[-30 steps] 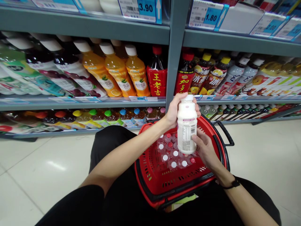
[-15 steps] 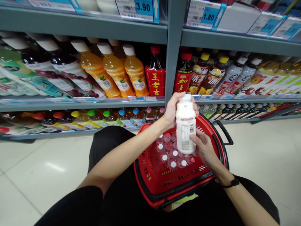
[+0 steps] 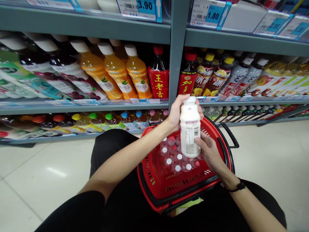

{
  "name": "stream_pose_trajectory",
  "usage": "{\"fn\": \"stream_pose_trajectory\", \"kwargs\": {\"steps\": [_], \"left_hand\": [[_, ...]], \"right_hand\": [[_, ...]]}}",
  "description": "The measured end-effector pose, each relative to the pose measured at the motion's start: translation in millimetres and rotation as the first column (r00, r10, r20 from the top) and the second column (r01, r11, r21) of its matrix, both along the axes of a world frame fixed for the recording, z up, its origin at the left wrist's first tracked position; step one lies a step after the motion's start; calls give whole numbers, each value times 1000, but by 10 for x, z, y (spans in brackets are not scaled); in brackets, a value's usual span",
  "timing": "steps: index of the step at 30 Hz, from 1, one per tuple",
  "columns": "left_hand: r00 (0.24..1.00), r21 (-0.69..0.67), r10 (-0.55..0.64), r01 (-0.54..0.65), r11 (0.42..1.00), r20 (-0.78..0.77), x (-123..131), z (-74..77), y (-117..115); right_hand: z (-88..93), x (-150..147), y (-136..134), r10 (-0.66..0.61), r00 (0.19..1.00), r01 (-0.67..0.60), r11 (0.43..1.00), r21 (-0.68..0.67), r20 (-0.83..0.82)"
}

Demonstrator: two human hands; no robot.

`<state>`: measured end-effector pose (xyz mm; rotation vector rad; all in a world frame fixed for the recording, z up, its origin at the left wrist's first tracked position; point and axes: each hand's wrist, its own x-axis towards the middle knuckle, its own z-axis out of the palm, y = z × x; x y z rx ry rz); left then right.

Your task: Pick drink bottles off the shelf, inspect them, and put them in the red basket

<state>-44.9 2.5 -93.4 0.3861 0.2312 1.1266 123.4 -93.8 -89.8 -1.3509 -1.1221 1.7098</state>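
I hold a white plastic drink bottle [image 3: 190, 127] upright over a red shopping basket [image 3: 156, 180] that rests on my lap. My left hand [image 3: 175, 113] grips the bottle near its top. My right hand [image 3: 209, 152] holds its lower part, thumb across the printed label. Inside the basket stand several small bottles [image 3: 177, 156] with red and white caps, packed together at the far side.
Grey store shelves [image 3: 84, 106] run across in front, holding orange juice bottles [image 3: 118, 72], dark grape drinks [image 3: 62, 71], red tea bottles [image 3: 159, 75] and other drinks. Blue price tags [image 3: 145, 6] hang above. A white tiled floor [image 3: 265, 151] lies left and right.
The bottle and both hands have drifted slightly left and up in view; the grip is the same.
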Motion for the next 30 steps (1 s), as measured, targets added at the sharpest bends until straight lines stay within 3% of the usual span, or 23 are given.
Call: {"fn": "stream_pose_trajectory", "kwargs": {"steps": [26,30], "left_hand": [[999,-36,-4,3,999,-42,19,41,-20],[1000,-25,-1,0,1000,-29,22,23,-9]], "right_hand": [[-3,2,11,-22,999,21,998,57,33],[2,0,3,-18,1000,18,1000,-6,9]]}}
